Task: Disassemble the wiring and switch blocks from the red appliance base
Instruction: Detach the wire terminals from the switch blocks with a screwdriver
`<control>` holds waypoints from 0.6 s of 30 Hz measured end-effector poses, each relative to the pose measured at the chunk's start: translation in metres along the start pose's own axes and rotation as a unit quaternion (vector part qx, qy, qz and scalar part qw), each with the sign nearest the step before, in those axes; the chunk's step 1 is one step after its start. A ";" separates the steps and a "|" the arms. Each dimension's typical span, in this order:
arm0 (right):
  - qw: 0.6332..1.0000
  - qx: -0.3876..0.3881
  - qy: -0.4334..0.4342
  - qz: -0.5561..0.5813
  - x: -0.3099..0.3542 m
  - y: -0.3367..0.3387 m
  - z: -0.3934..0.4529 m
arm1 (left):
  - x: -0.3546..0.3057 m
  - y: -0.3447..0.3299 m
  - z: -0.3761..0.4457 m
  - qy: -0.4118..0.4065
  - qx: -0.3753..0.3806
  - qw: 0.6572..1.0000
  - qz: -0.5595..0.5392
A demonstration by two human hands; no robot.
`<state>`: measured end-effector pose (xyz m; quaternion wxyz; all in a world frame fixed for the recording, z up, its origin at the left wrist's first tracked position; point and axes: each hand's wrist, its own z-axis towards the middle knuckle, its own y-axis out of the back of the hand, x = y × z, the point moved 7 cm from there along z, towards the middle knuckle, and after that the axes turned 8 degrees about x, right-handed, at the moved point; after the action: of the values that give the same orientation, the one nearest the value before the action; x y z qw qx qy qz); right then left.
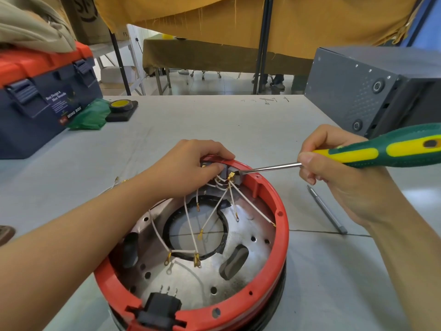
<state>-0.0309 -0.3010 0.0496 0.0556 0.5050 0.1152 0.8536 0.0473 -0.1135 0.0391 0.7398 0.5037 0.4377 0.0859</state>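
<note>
The red appliance base [281,225] lies open side up on the table, showing a metal plate with a round hole. Several white wires [216,212] with gold ring terminals fan out from grey switch blocks [236,175] at the far rim. My left hand [193,168] curls over that rim and pinches the left switch block. My right hand [338,170] grips a green and yellow screwdriver [381,151]. Its metal tip touches a gold terminal on the right block. A black power socket [162,306] sits in the near rim.
A blue and orange toolbox [43,96] stands at the back left, with a green bag [91,115] and a tape roll [120,105] beside it. A grey metal case [372,89] stands at the back right. A grey pen [327,209] lies right of the base.
</note>
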 end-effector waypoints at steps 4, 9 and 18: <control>0.996 0.007 -0.040 0.076 -0.014 0.005 0.001 | -0.001 0.001 0.000 -0.002 -0.003 1.000 0.000; 0.981 -0.014 -0.079 0.175 -0.030 0.004 0.003 | -0.001 0.000 0.000 0.000 0.000 1.000 0.001; 0.979 -0.030 -0.065 0.188 -0.027 0.004 0.005 | 0.000 0.001 0.000 0.002 -0.003 1.000 -0.001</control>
<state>-0.0134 -0.3097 0.0297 -0.0838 0.5705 -0.0114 0.8169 0.0474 -0.1133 0.0396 0.7403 0.5011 0.4396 0.0873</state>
